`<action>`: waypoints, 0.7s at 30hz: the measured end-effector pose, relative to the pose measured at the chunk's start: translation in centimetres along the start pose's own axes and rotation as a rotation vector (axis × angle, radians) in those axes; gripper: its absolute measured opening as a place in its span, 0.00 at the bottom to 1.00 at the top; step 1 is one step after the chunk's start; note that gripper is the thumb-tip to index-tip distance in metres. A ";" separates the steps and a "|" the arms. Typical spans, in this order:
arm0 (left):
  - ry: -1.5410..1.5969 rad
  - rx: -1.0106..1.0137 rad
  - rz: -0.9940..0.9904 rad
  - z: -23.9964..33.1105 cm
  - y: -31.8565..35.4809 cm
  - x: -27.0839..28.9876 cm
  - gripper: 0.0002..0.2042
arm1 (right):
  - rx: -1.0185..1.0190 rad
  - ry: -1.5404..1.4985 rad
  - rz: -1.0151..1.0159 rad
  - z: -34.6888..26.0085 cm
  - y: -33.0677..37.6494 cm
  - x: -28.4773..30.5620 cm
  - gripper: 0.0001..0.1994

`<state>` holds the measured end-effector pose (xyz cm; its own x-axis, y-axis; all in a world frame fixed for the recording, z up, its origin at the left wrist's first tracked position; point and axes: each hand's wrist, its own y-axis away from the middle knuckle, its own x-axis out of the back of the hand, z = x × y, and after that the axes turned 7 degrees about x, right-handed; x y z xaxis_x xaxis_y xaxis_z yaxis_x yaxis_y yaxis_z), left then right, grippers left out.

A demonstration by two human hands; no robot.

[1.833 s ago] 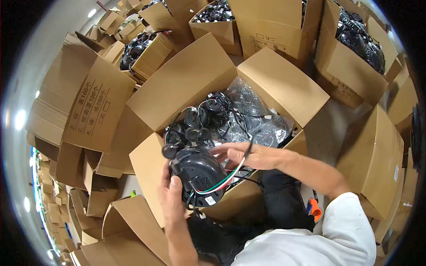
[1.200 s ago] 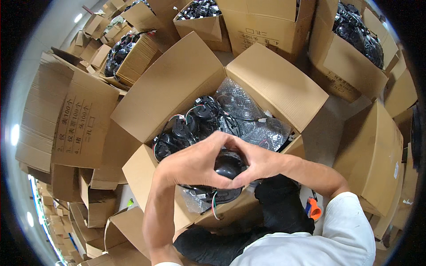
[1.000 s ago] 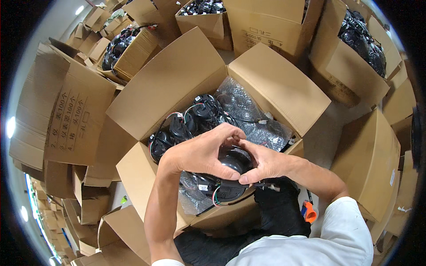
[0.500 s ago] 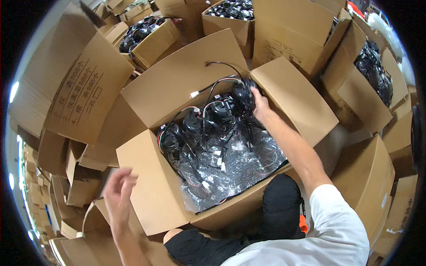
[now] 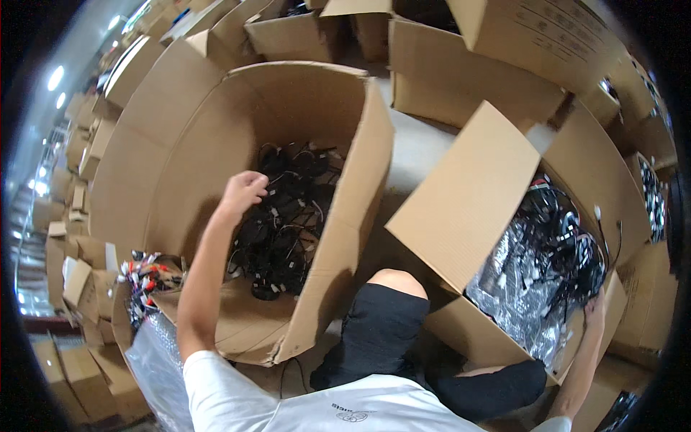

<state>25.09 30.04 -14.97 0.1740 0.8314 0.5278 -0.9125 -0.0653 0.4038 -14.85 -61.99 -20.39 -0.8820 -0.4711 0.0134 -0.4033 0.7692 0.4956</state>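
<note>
Gleaming black, wired unit (image 5: 589,265) | right hand (image 5: 594,307) at its edge, grip unclear | left hand (image 5: 247,191) half-curled, empty

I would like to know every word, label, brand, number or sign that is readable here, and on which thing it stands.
Wording and brands are not copied here, only their places.
White shirt: small dark logo with lettering, upside down.
Cardboard box at upper right: dark rows of characters, mostly blurred.
Black wired parts: any marks are too small to read.
</note>
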 end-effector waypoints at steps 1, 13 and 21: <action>0.006 0.094 -0.013 -3.5 -0.9 0.0 0.17 | 0.082 0.297 0.017 -0.4 0.4 -0.9 0.29; -0.430 0.007 0.798 -20.0 -12.1 -14.9 0.34 | 0.169 0.863 0.152 2.0 16.3 5.7 0.15; -0.264 -0.530 0.069 -12.7 -11.7 -22.7 0.41 | 0.136 0.896 0.297 4.4 23.0 9.2 0.19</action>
<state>27.13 18.93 -41.21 0.1322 0.6649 0.7351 -0.9735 0.2269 -0.0302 -33.34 -46.73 -12.66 -0.4609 -0.3609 0.8107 -0.2678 0.9275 0.2607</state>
